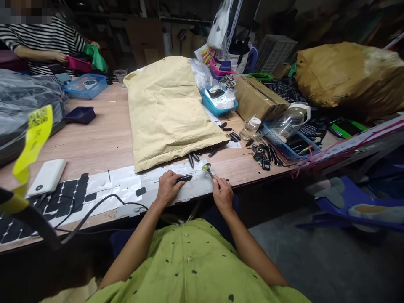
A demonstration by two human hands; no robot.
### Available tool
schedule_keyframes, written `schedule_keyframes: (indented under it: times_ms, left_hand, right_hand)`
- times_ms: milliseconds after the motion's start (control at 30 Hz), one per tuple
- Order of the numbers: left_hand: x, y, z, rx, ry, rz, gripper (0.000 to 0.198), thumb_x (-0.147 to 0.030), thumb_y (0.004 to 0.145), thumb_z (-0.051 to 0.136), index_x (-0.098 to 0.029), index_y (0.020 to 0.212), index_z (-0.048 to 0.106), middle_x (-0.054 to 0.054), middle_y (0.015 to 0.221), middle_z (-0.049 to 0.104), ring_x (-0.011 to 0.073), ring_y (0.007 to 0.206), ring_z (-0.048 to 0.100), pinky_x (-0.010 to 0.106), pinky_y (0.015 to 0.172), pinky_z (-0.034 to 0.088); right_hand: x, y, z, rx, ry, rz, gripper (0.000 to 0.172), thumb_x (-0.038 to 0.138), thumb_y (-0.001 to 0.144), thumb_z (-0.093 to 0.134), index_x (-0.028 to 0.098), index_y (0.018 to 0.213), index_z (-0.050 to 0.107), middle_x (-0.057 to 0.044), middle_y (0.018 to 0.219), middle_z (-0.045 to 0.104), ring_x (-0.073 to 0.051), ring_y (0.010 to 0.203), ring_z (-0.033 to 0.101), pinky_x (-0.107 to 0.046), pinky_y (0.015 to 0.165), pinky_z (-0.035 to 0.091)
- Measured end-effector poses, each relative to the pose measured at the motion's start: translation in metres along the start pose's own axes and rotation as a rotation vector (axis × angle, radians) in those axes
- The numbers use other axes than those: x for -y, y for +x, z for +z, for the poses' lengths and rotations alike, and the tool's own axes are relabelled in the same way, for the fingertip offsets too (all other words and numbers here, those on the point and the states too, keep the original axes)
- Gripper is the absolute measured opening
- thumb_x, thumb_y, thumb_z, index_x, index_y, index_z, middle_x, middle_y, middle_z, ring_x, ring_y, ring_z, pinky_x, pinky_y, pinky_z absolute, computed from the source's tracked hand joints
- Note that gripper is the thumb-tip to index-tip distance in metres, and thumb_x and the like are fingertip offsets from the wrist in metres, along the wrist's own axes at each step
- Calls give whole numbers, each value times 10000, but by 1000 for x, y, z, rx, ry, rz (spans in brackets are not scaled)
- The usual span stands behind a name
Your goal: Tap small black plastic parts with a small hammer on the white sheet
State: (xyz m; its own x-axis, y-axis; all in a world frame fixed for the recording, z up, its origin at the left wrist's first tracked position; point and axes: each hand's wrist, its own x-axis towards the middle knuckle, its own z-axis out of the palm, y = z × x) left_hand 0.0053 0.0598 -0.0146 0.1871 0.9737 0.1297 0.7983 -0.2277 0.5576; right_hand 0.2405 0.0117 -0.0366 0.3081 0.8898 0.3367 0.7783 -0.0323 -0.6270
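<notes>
My left hand (166,188) rests on a white sheet (126,187) at the near table edge, fingers closed round a small black cylindrical part (184,178). My right hand (222,192) sits just to its right, pinching the handle of a small tool (208,169) with a pale greenish head that points away from me. A few similar black parts (193,158) lie loose just beyond, at the lower edge of a large tan paper sack (167,109).
A white power bank (47,176), black pads and a black cable (94,206) lie left. Blue baskets (86,85), a cardboard box (255,99), a clear jug (292,118), keys (260,155) and a big brown bundle (350,75) crowd the back and right. Another person in a striped top (41,42) works far left.
</notes>
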Motion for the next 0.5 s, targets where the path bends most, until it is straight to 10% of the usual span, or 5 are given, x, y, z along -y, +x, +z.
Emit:
schedule_keyframes:
  times_ms: [267, 500]
  left_hand:
    - [-9, 5, 3, 23, -1, 22, 206, -370, 859, 731, -294, 1040, 795, 55, 953, 692, 257, 956, 604, 385, 865, 441]
    - [-14, 7, 1, 69, 4, 25, 212, -375, 894, 675, -303, 1054, 796, 55, 959, 704, 254, 961, 595, 386, 870, 408]
  right_hand:
    - [11, -1, -17, 58, 219, 57, 389, 429, 939, 479, 217, 1024, 794, -99, 1016, 783, -230, 936, 681, -358, 867, 547]
    - [29, -18, -16, 306, 576, 274, 497, 524, 891, 564, 154, 1169, 746, -6, 668, 672, -132, 529, 569, -253, 504, 486]
